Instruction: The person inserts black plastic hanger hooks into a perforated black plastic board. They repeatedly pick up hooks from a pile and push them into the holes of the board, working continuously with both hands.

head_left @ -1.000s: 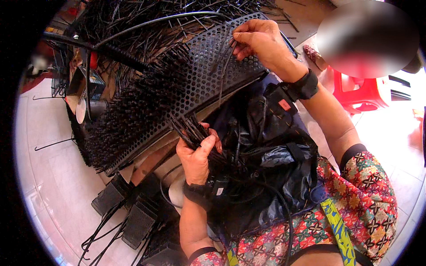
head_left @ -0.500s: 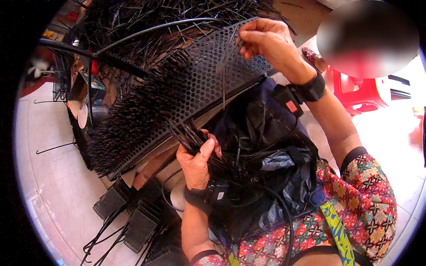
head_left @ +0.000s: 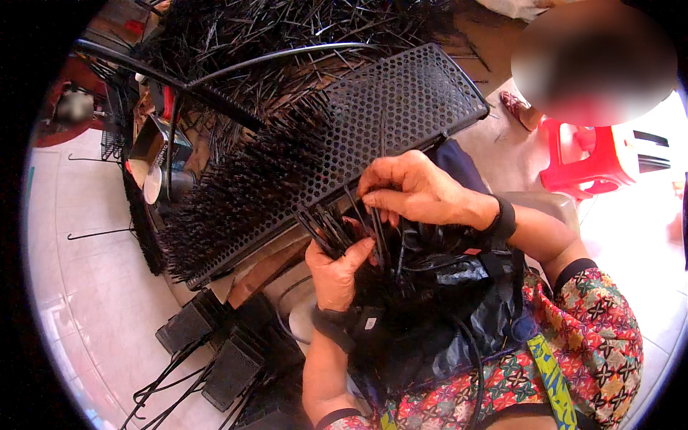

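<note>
My left hand (head_left: 334, 278) is closed round a bundle of thin dark strips (head_left: 319, 228), whose ends stick out past the thumb. Just right of it, my right hand (head_left: 419, 192) is closed, thumb and forefinger pinched at a thin dark strip (head_left: 379, 233) beside the bundle. Whether that strip is free of the bundle I cannot tell. Behind both hands lies a tilted black perforated panel (head_left: 430, 89). Rows of dark upright strips (head_left: 247, 175) fill its left part like bristles; the holes on its right part show bare.
A large heap of loose dark strips (head_left: 287, 21) lies behind the panel, with a curved metal bar (head_left: 272, 55) across it. Black blocks with wires (head_left: 233, 365) stand at lower left. A cup (head_left: 159, 185) is at the left, a red stool (head_left: 595, 154) and a person (head_left: 595, 64) at the right.
My right hand has come down from over the bare part of the panel to beside the bundle. My left hand still grips the bundle. The view has shifted slightly.
</note>
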`<state>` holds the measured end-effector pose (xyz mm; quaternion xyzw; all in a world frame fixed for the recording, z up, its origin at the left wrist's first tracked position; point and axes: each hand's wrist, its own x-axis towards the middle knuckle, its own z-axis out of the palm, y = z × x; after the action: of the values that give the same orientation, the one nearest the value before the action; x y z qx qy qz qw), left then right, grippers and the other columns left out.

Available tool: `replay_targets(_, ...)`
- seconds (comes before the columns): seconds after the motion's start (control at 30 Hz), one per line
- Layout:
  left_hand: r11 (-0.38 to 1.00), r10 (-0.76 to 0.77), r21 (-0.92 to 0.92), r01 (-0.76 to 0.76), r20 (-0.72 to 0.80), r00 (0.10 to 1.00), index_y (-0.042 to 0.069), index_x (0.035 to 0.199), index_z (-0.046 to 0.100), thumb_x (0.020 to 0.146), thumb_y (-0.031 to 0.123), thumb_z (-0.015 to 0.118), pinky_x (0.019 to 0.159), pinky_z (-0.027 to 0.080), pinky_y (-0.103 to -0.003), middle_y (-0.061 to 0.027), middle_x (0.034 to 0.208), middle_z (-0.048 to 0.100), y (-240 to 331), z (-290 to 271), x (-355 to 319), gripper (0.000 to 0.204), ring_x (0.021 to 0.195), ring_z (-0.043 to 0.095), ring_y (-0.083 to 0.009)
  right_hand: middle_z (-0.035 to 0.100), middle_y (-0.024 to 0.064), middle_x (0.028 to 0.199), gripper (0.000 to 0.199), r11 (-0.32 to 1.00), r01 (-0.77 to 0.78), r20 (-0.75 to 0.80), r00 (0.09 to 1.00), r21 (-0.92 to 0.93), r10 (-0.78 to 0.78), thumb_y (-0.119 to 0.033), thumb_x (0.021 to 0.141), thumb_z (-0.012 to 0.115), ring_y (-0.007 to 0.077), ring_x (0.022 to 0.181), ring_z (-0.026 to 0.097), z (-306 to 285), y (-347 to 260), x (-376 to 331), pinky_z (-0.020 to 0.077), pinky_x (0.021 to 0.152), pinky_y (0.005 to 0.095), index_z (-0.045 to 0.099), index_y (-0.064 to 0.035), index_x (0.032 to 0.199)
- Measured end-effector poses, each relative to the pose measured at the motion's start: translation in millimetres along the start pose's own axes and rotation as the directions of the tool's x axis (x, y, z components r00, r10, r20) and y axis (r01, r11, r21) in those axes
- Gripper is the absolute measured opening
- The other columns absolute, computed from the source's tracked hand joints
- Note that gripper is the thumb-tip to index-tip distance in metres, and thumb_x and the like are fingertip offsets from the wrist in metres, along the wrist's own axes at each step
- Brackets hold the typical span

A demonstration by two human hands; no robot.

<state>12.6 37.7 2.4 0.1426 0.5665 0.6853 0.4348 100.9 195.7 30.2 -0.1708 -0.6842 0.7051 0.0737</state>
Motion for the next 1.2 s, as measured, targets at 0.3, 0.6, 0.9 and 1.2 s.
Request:
replay_targets(0.3, 0.997, 0.013, -0.069, -0.016, -0.055, 0.998, 0.002, 0.091, 0.054, 0.068, -0.003, 0.063, 0.051, 0.045, -0.024, -0.006, 0.078, 0.061, -5.2, 1.1, 3.1, 0.025, 0.059, 0.056, -0.0139, 0.06, 0.0067, 0.069, 0.007, 0.991, 0.1, -0.236, 0.969, 0.087, -0.077, -0.002, 0.079, 0.059, 0.0113, 0.055, 0.057, 8.5, -0.2, -18.8, 0.0468, 0.048, 0.0234, 0.057, 0.0031, 0.085)
replay_targets(0.6, 0.989, -0.007, -0.151, 0.011, 0.031, 1.0, 0.003, 0.098, 0.05, 0.07, -0.002, 0.062, 0.052, 0.046, -0.026, -0.0103, 0.079, 0.057, -6.4, -2.1, 0.3, 0.031, 0.061, 0.055, -0.0165, 0.062, 0.0057, 0.083, 0.008, 0.605, 0.474, -0.151, 0.694, -0.64, -0.704, -0.009, 0.076, 0.06, 0.0232, 0.066, 0.06, -2.6, -38.5, -44.7, 0.0483, 0.056, 0.0309, 0.059, -0.0092, 0.084)
replay_targets(0.9, 0.984, -0.025, -0.172, 0.045, 0.122, 0.992, 0.006, 0.101, 0.05, 0.07, 0.001, 0.064, 0.056, 0.047, -0.032, -0.0123, 0.079, 0.056, -10.0, -7.4, 2.4, 0.035, 0.068, 0.055, -0.0212, 0.064, 0.0116, 0.074, 0.009, 0.506, 0.56, -0.245, 0.476, -0.656, -0.845, -0.004, 0.073, 0.065, 0.0202, 0.064, 0.064, -39.9, -18.4, 46.7, 0.0498, 0.056, 0.0255, 0.062, -0.0014, 0.081)
replay_targets(1.2, 0.982, -0.084, -0.16, 0.103, 0.122, 0.989, 0.005, 0.1, 0.049, 0.068, 0.003, 0.066, 0.055, 0.047, -0.032, -0.0128, 0.077, 0.058, -4.5, -7.0, 1.8, 0.036, 0.064, 0.057, -0.0234, 0.064, 0.0111, 0.071, 0.007, 0.615, 0.499, -0.368, 0.509, -0.61, -0.778, -0.005, 0.073, 0.066, 0.0197, 0.063, 0.064, -38.7, -5.2, 62.0, 0.0495, 0.054, 0.0257, 0.064, -0.0032, 0.08)
